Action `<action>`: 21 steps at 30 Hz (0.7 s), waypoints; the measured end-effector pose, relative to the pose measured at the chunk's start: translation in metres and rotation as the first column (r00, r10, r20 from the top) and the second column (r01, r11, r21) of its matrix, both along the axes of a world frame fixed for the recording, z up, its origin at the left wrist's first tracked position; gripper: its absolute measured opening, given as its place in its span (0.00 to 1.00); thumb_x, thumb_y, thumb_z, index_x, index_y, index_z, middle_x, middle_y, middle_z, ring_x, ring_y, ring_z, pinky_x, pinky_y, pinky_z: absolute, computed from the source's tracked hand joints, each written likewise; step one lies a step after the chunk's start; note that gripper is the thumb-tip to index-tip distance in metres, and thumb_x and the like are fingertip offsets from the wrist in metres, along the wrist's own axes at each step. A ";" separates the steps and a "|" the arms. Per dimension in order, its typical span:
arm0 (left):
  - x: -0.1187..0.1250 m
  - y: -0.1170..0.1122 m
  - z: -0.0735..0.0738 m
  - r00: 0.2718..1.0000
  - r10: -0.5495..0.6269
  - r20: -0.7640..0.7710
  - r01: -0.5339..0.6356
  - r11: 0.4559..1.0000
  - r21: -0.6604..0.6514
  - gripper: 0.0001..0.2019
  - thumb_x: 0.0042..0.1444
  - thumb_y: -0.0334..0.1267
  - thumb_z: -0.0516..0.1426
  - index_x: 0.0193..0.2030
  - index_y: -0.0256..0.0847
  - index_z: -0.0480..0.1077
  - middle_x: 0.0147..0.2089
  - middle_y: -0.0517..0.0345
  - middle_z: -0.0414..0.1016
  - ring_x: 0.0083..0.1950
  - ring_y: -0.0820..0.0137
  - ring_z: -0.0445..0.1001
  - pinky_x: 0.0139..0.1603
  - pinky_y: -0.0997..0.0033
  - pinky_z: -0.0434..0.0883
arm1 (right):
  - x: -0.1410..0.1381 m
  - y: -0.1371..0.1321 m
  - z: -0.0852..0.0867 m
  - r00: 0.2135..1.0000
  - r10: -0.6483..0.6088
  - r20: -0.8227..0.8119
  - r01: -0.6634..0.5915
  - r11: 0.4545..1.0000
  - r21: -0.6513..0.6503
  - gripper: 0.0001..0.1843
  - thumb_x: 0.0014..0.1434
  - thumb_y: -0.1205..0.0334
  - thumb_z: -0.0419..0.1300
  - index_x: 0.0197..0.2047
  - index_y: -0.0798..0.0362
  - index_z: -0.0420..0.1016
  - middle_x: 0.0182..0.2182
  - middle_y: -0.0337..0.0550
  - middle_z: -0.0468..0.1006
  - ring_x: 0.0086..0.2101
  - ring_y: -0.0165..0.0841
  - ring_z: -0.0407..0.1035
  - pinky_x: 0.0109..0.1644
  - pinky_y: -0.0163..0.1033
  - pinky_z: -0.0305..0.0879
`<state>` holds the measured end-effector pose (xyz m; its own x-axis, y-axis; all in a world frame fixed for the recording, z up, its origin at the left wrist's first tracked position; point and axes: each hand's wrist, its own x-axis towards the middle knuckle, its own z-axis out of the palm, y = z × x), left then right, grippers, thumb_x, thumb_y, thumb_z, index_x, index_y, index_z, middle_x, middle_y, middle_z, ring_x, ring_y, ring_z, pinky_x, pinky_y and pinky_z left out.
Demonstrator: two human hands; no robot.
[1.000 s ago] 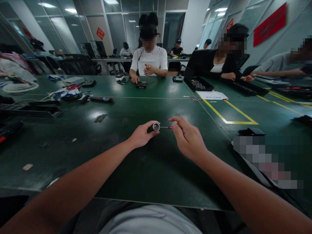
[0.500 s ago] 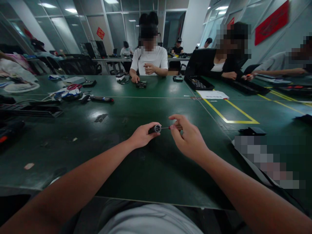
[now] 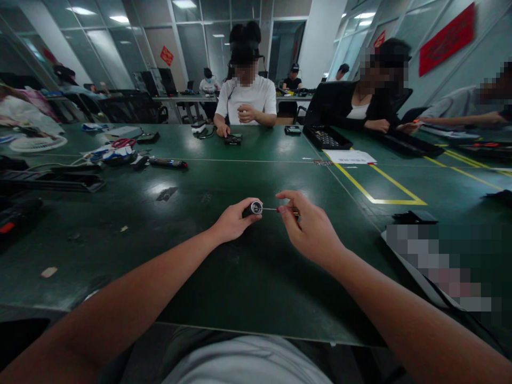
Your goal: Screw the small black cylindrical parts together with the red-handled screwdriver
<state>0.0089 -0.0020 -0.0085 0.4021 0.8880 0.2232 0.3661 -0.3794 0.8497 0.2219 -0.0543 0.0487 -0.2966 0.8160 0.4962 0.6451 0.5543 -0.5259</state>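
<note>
Over the middle of the green table, my left hand (image 3: 232, 222) is closed around a short black cylinder (image 3: 256, 208) with a silver-rimmed open end. That round end faces back toward me and shows small parts inside, too small to name. To its right, my right hand (image 3: 310, 228) pinches a screwdriver (image 3: 270, 209) between thumb and fingers, with the index finger raised and bent. Its thin metal shaft points left and its tip meets the rim of the cylinder. Whether the tip sits inside cannot be made out. My fingers hide most of the reddish handle.
On the green table (image 3: 192, 288), red-handled scissors (image 3: 123, 142) and a dark pen-like tool (image 3: 168, 163) lie at left. A black case (image 3: 327, 137) of small parts and a white sheet (image 3: 350, 156) are at back right. A co-worker in white (image 3: 246, 101) sits opposite.
The black cylinder has shifted very slightly left and up, its end turned a little more toward me. My right hand has barely moved. The co-worker's hands at the right have shifted a bit.
</note>
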 end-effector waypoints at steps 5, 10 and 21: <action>-0.001 0.001 -0.002 1.000 -0.010 -0.002 0.010 1.000 -0.005 0.16 0.61 0.44 0.61 0.54 0.43 0.70 0.49 0.55 0.78 0.52 0.62 0.75 0.57 0.61 0.68 | 0.001 0.000 -0.001 1.000 -0.024 -0.003 0.024 1.000 -0.018 0.15 0.69 0.59 0.51 0.54 0.53 0.71 0.26 0.39 0.75 0.26 0.34 0.70 0.33 0.39 0.61; -0.001 0.003 -0.006 0.999 -0.021 0.040 0.022 1.000 -0.011 0.17 0.61 0.45 0.62 0.55 0.43 0.70 0.49 0.54 0.77 0.53 0.61 0.74 0.58 0.60 0.68 | 0.000 0.001 -0.001 0.998 -0.062 0.020 0.062 0.998 -0.022 0.16 0.70 0.57 0.50 0.51 0.53 0.75 0.25 0.38 0.74 0.23 0.31 0.67 0.29 0.38 0.57; -0.002 0.003 -0.006 0.998 -0.028 0.052 0.028 1.000 -0.003 0.17 0.61 0.45 0.61 0.54 0.43 0.70 0.49 0.55 0.76 0.52 0.63 0.74 0.57 0.63 0.67 | -0.002 -0.003 0.000 0.999 0.003 0.033 -0.002 0.999 -0.034 0.17 0.67 0.60 0.53 0.56 0.55 0.68 0.24 0.36 0.71 0.24 0.32 0.66 0.31 0.38 0.59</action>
<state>0.0071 0.0013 -0.0140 0.4150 0.8772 0.2415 0.3102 -0.3859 0.8688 0.2198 -0.0569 0.0488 -0.3142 0.8315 0.4581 0.6614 0.5379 -0.5226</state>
